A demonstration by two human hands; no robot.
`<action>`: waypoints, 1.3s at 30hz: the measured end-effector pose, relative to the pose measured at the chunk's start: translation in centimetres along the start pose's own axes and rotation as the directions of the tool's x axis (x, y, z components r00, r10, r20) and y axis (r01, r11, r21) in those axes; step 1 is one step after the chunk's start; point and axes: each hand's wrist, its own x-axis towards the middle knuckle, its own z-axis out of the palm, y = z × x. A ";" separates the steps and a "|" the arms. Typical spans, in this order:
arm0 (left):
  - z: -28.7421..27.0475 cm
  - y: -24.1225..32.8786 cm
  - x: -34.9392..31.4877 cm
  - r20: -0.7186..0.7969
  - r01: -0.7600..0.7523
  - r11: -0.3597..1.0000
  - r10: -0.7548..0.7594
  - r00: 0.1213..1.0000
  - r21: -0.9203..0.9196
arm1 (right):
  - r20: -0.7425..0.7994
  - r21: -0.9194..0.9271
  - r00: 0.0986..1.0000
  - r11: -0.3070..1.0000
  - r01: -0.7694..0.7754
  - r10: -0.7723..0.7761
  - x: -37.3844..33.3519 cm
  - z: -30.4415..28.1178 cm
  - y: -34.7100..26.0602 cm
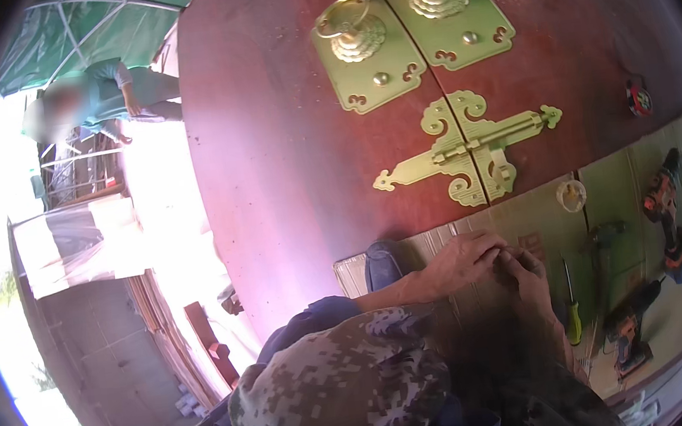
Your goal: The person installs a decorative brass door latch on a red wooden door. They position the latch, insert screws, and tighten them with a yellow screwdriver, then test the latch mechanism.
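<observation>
My left hand (466, 260), coming out of a dark blue sleeve, has its fingers pinched together above cardboard (436, 244). Close against its fingertips is my right hand (528, 278), also closed. Whatever lies between the fingers is too small or hidden to make out. Beyond the hands, a brass latch plate with a sliding bolt (467, 150) spans the seam of a dark red wooden surface (267, 138). Two brass plates with ring pulls, one left (370, 52) and one right (449, 14) of the seam, lie farther off.
On the cardboard at right are an orange-black cordless drill (664, 200), another drill (629, 332), a yellow-handled screwdriver (573, 313) and a tape roll (571, 195). A tape measure (639, 98) lies beyond. A camouflage cap (334, 380) blocks the lower middle. Another person (108, 92) is at upper left.
</observation>
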 end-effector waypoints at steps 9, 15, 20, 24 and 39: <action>1.0 -0.3 -0.1 0.005 0.107 0.990 -0.108 0.994 0.095 | 0.029 -0.276 0.978 0.938 0.208 -0.208 2.4 -2.3 1.9; 1.3 -2.4 -0.5 -0.034 0.050 0.996 -0.048 0.998 0.075 | 0.072 -0.358 0.968 0.899 0.251 -0.241 1.6 -0.6 1.7; 0.5 -0.8 1.7 -0.113 0.106 0.994 -0.101 0.988 0.037 | 0.049 -0.355 0.959 0.893 0.278 -0.280 -0.1 0.3 -0.7; -2.3 -3.6 1.5 -0.437 0.175 0.983 -0.137 0.889 0.048 | 0.082 -0.630 0.958 0.731 0.264 -0.276 -1.8 -0.5 -0.6; -1.6 -6.7 3.2 -0.410 0.101 0.903 0.089 0.908 0.418 | 0.309 -0.844 0.736 0.182 0.504 -0.602 -4.8 -6.6 7.5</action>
